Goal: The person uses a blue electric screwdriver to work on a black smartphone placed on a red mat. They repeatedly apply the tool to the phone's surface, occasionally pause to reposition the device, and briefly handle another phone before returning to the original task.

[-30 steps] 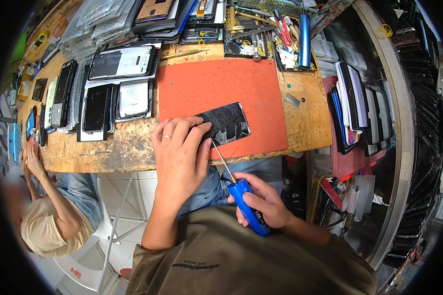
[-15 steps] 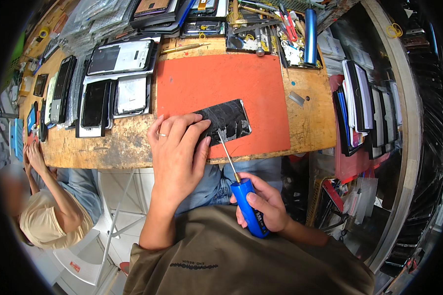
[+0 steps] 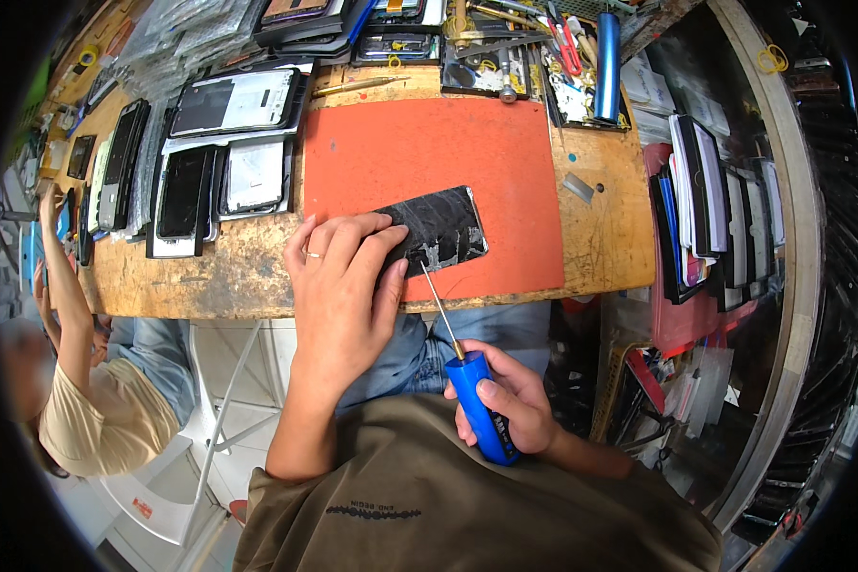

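A dark phone screen panel lies tilted on the orange-red mat. Its black surface is scuffed, with a greyish ragged patch along the lower edge. My left hand pins its left end, fingers laid over the top and thumb along the near edge. In my right hand is a blue-handled power tool with a long thin metal shaft. The shaft's tip meets the panel's near edge, just right of my left thumb. My right fingers wrap round the handle, the thumb on top.
Stacked phones and screen parts stand left of the mat. Beyond it are trays of tools and a blue cylinder. Upright folders crowd the right side. A co-worker's arm reaches over the bench's left end.
The tool's tip has shifted slightly left along the panel's near edge. My left hand keeps its place on the panel. The co-worker's arm has risen farther over the bench.
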Available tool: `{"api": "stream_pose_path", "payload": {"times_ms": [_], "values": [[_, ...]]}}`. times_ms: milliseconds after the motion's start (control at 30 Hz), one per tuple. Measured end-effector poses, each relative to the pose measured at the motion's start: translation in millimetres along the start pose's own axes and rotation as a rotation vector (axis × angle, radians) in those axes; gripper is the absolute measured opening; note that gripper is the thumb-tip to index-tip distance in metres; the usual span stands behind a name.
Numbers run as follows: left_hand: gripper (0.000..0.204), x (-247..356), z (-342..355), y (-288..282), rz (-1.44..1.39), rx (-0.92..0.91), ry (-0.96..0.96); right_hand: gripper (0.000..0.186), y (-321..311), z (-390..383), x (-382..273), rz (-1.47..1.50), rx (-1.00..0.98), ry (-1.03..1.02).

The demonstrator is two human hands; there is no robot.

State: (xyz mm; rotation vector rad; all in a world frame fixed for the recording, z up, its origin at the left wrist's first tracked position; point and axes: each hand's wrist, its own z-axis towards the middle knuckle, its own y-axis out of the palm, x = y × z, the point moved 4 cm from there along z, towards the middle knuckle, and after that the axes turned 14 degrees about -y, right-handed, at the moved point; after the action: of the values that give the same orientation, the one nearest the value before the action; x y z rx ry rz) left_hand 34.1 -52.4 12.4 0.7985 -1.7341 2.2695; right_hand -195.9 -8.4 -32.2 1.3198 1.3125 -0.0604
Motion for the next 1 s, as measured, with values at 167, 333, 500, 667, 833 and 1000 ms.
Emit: {"api": "stream_pose_path", "payload": {"times_ms": [167,333,500,667,833,1000], "values": [[0.03,-0.8,0.5,-0.8,-0.006,0.005,0.011,0.061,-1.3,0.9,1.1,0.015,-0.001,-0.007],[0.031,-1.6,-0.9,-0.4,-0.012,-0.005,0.003,0.061,-4.4,-0.7,1.8,0.017,0.009,-0.009],[0.03,-0.8,0.1,-0.9,0.003,0.001,0.01,0.062,-5.3,-1.2,2.3,0.038,0.02,-0.02],[0.031,-1.2,-0.8,-0.3,0.004,-0.003,0.01,0.064,-8.4,-2.6,2.9,-0.005,0.026,-0.008],[0.03,-0.6,0.6,-1.6,0.015,-0.007,0.008,0.062,-11.2,-2.4,0.0,0.023,0.045,-0.037],[0.032,0.6,0.3,-2.3,0.005,-0.022,0.002,0.064,-11.4,-1.2,-3.7,0.019,-0.005,0.005]]}}
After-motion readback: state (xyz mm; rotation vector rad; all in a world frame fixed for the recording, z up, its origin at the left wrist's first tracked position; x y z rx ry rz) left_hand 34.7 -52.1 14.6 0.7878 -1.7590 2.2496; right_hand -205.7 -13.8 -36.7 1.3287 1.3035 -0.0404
